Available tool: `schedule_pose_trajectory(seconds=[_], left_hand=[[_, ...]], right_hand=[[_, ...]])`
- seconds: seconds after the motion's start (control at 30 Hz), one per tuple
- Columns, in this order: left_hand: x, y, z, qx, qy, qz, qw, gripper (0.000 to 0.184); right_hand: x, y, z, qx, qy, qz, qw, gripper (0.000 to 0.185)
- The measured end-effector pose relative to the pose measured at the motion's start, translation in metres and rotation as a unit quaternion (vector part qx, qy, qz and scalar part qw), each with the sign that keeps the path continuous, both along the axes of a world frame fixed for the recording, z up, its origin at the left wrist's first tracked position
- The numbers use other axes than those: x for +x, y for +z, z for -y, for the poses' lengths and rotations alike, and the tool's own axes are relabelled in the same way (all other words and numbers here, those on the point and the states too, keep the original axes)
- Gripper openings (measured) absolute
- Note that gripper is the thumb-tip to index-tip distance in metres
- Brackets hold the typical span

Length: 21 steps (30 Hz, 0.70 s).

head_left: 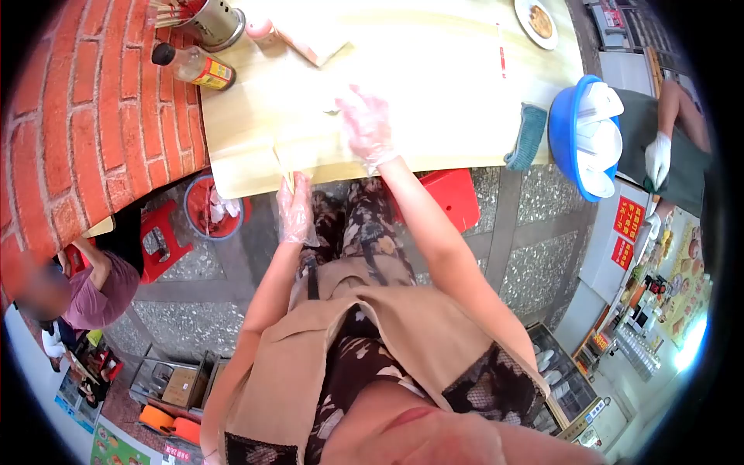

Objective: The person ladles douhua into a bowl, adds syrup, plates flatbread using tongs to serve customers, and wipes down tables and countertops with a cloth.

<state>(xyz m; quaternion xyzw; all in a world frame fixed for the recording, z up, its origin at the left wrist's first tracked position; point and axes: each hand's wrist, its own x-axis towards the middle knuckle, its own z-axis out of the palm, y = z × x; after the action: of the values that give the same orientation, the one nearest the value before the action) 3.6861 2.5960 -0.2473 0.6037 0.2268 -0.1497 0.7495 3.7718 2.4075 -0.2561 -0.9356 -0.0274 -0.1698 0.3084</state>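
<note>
My left hand [295, 211], in a clear plastic glove, is at the table's near edge. Its fingers are closed on thin pale sticks that look like chopsticks [284, 166], which point up over the tabletop. My right hand [367, 126], gloved the same way, is over the table [442, 101] with its fingers stretched out. A small greyish scrap [332, 112] lies by those fingertips. I cannot tell whether the palm touches the surface.
At the back left are a sauce bottle [194, 67] and a metal chopstick holder [213, 25]. A teal cloth [527, 137] lies at the right edge beside a blue basin [563, 136] of white dishes. A plate [536, 23], red stool [449, 198], bin [211, 208] and other people surround me.
</note>
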Motion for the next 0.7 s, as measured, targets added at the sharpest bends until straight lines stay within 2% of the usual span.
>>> schedule_pose_trajectory(seconds=[0.03,0.1,0.17,0.2,0.27,0.3,0.33,0.37,0.4,0.43,0.47,0.5,0.53,0.57,0.6,0.63,0.67,0.7], left_hand=[[-0.001,0.000,-0.002,0.008,-0.003,-0.004,1.000,0.013],[-0.009,-0.013,-0.005,0.059,-0.005,-0.004,0.998,0.013],[-0.010,-0.014,-0.005,0.091,-0.031,0.015,0.995,0.014],[-0.009,-0.004,-0.001,0.097,-0.030,0.006,0.995,0.014],[-0.009,0.008,0.010,0.095,-0.019,0.012,0.995,0.016],[-0.010,0.008,0.013,0.058,-0.021,0.046,0.997,0.016],[-0.013,0.009,0.017,0.093,-0.032,0.048,0.994,0.018],[-0.013,0.015,0.024,0.128,-0.037,0.051,0.990,0.020],[-0.012,0.018,0.031,0.127,-0.034,0.060,0.990,0.020],[-0.014,0.020,0.038,0.161,-0.053,0.043,0.985,0.022],[-0.017,0.022,0.043,0.195,-0.073,0.026,0.978,0.024],[-0.021,0.024,0.048,0.239,-0.109,0.060,0.963,0.024],[-0.023,0.020,0.054,0.281,-0.137,0.103,0.944,0.025],[-0.030,-0.002,0.055,0.183,-0.076,-0.013,0.980,0.025],[-0.027,-0.004,0.062,0.232,-0.098,-0.044,0.967,0.028],[-0.019,0.014,0.079,0.283,-0.112,-0.051,0.951,0.029],[-0.024,0.001,0.082,0.260,-0.094,-0.035,0.960,0.029],[-0.022,0.008,0.091,0.271,-0.098,0.033,0.957,0.031]], right_hand=[[0.007,0.009,-0.008,-0.155,0.077,0.000,0.985,0.028],[0.013,-0.033,-0.010,-0.199,0.132,0.052,0.970,0.028],[0.025,-0.055,-0.016,-0.236,0.210,-0.214,0.924,0.021],[0.020,-0.051,-0.011,-0.242,0.200,-0.210,0.926,0.021],[0.010,-0.045,0.005,-0.140,0.164,-0.167,0.962,0.014],[0.015,-0.050,0.029,-0.134,0.114,-0.103,0.979,0.010],[0.019,-0.055,0.062,-0.126,0.064,-0.036,0.989,0.007],[0.023,-0.054,0.106,-0.129,-0.050,0.083,0.987,0.002],[0.031,-0.050,0.156,-0.115,-0.158,0.091,0.977,0.006],[0.041,-0.028,0.197,-0.035,-0.293,0.067,0.953,0.011],[0.051,-0.030,0.245,0.027,-0.377,0.077,0.923,0.013],[0.062,-0.022,0.282,0.012,-0.380,0.171,0.909,0.019],[0.074,-0.040,0.319,-0.035,-0.383,0.166,0.908,0.025],[0.087,-0.049,0.328,-0.108,-0.401,0.083,0.906,0.027],[0.085,-0.058,0.330,-0.180,-0.419,-0.002,0.890,0.029],[0.095,-0.066,0.329,-0.170,-0.414,-0.023,0.894,0.029],[0.101,-0.073,0.321,-0.161,-0.409,-0.050,0.897,0.029],[0.096,-0.081,0.304,-0.157,-0.363,-0.036,0.918,0.026]])
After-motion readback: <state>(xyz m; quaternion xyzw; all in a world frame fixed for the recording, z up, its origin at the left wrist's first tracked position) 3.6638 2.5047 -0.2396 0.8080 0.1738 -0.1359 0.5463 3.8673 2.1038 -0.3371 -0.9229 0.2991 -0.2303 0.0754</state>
